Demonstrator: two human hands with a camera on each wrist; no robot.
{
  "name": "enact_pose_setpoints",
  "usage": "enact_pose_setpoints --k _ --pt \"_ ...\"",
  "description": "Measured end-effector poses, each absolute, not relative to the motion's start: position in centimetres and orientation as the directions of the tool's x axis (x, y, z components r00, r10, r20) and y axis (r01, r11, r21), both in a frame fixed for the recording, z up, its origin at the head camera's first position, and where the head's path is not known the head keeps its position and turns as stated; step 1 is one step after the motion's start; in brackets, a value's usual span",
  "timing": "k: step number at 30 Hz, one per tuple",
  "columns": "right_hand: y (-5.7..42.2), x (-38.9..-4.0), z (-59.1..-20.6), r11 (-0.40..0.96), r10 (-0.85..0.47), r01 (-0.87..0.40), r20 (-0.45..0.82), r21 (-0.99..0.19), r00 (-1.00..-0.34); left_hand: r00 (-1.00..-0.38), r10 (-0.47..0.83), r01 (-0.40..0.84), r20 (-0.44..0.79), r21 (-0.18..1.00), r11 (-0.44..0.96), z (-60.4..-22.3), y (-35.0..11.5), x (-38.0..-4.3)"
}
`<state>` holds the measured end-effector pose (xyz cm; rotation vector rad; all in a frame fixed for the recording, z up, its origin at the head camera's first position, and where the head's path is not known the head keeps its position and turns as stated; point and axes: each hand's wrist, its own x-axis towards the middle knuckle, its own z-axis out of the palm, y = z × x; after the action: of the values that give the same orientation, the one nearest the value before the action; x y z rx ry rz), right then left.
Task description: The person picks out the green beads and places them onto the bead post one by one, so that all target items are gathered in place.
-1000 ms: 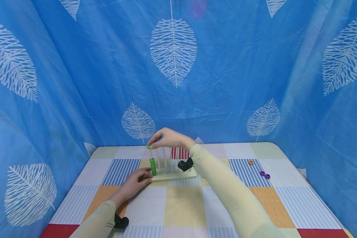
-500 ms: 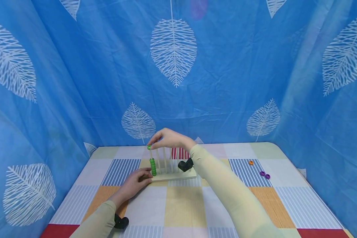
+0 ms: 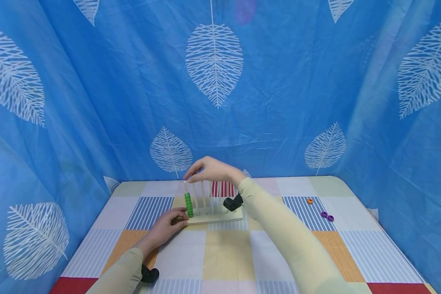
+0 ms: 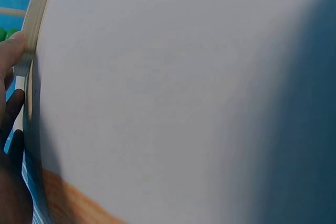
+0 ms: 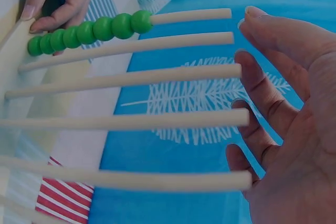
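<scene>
A wooden peg stand (image 3: pixel 217 218) with a row of upright rods stands at the middle of the table. Several green beads (image 3: pixel 189 205) are stacked on its leftmost rod, seen closer as a touching column of green beads (image 5: pixel 102 29) in the right wrist view. My left hand (image 3: pixel 167 224) holds the left end of the base; in the left wrist view the thumb (image 4: pixel 13 51) lies on the base's edge. Just beyond the rod tips, my right hand (image 3: pixel 214 169) hovers with fingers loosely bent and nothing between them. The leftmost rod's bare tip points at its thumb and forefinger.
On the right side of the table lie an orange bead (image 3: pixel 310 201) and two purple beads (image 3: pixel 327 216). A patchwork-patterned cloth (image 3: pixel 228 253) covers the table. Blue leaf-print curtains (image 3: pixel 264 102) enclose the back and sides.
The green bead that my right hand held at the leftmost rod's tip has dropped down onto the stack. The right hand has let go and risen slightly. My left hand has not moved.
</scene>
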<state>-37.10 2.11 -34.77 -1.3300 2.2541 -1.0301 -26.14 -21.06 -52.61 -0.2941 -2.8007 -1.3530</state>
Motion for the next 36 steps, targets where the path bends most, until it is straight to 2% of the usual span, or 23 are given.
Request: enact_pose_setpoints --k 9,16,24,36 --pt "6.1 -36.6 -33.0 0.314 -0.832 -0.666 0.141 -0.677 -0.536 -0.985 0.147 0.166 0.095 0.771 0.615 -52.8 -20.9 -26.2" --pt "11.1 -35.8 -32.4 0.416 -0.774 -0.665 0.142 -0.62 -0.617 -0.985 0.139 0.168 0.102 0.754 0.635 -52.8 -20.6 -26.2" --pt "17.0 -34.5 -34.3 0.517 -0.694 -0.613 0.127 -0.597 -0.709 -0.986 0.143 0.163 0.091 0.736 0.657 -52.5 -20.6 -25.9" --pt "23.9 -31.7 -38.4 0.608 -0.578 -0.534 0.134 -0.588 -0.805 -0.985 0.149 0.163 0.086 0.738 0.655 -51.7 -21.0 -25.2"
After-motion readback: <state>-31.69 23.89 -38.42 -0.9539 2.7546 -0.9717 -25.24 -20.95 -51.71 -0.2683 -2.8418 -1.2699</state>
